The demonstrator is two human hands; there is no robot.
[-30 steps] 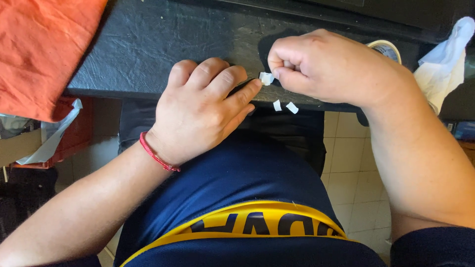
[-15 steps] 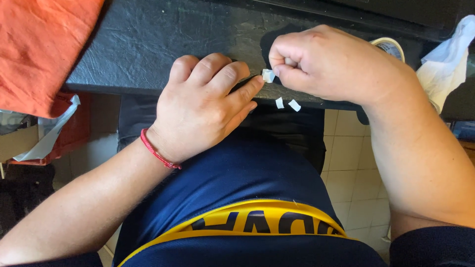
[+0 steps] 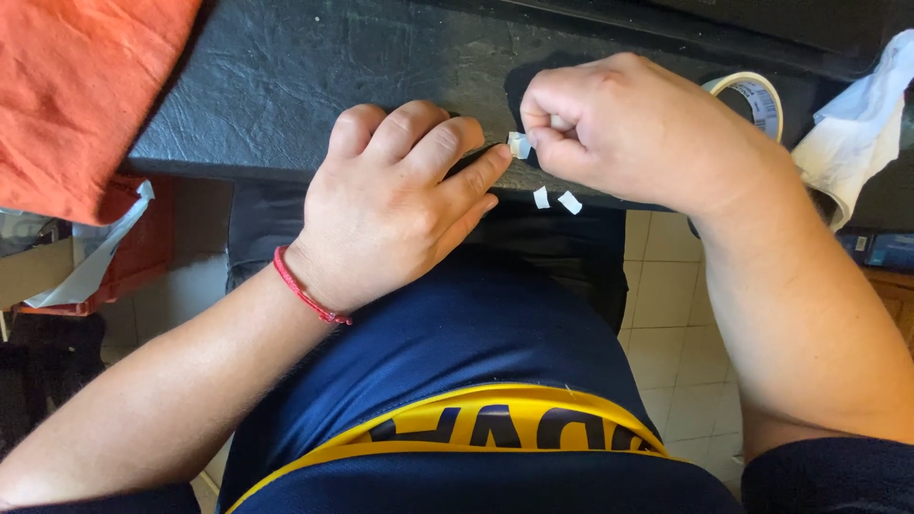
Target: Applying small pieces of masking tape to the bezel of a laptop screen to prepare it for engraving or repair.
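Your right hand (image 3: pixel 628 124) pinches a small white scrap (image 3: pixel 519 145) between thumb and forefinger, and your left hand (image 3: pixel 400 205) lies curled on the dark tabletop (image 3: pixel 276 86), its forefinger tip touching that scrap. Over the last second the scrap has barely shifted and both hands have held their places, so the work reads as slow, fine fingering. Two more white bits (image 3: pixel 557 200) sit just below your right hand, at the table's near edge. A tape roll (image 3: pixel 752 95) lies behind your right wrist; orange cloth (image 3: pixel 86 95) lies far left. Open tabletop lies beyond your left knuckles.

Black table (image 3: pixel 286 76): orange cloth (image 3: pixel 86 86), tape roll (image 3: pixel 757 95)
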